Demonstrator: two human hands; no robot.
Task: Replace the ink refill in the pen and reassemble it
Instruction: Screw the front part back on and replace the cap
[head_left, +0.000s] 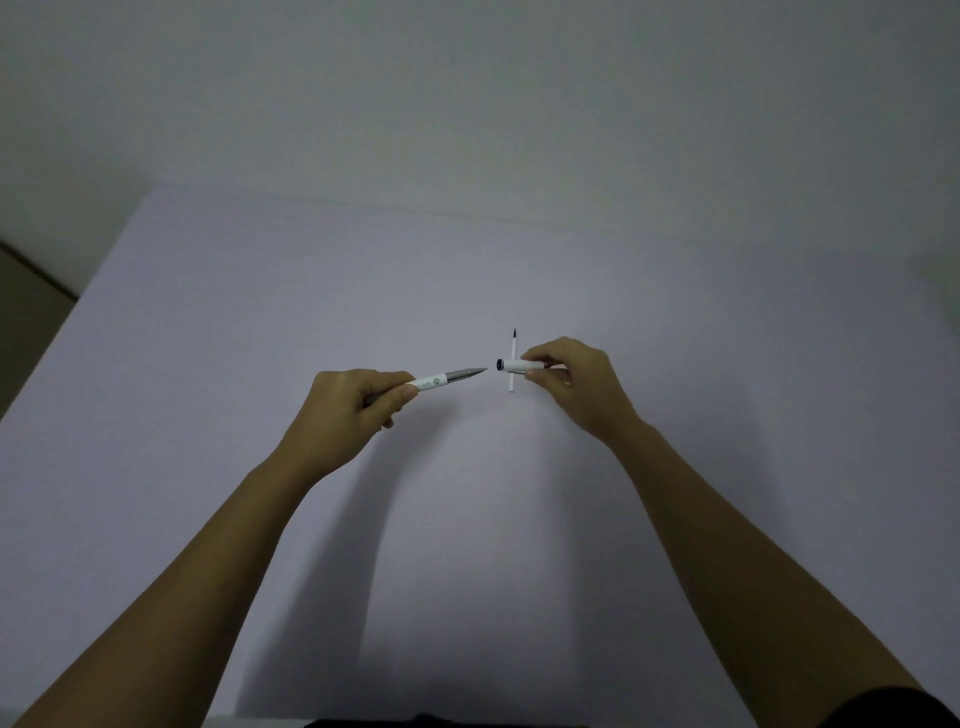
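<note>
Matt, pale lilac worktop (467, 270) smooth as paper, pen barrel (431, 383) in glossy white plastic with a small printed mark, its tapered tip section (464, 374) brushed grey metal, white plastic cap (521, 365) dark-rimmed, thin white plastic refill (512, 348)

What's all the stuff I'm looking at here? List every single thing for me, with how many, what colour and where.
pen body: one, white barrel with a grey metal tip section, held in the left hand, tip pointing toward the right hand
pen cap: one, white with a dark open end, held in the right hand, opening facing the pen tip, a small gap between them
ink refill: one, thin, white with a dark tip, lying on the table behind the cap, tip pointing away from the person
table: one, pale lilac-grey, filling most of the view
wall: grey, behind the table
left hand: one, closed around the pen body
right hand: one, pinching the cap
</note>
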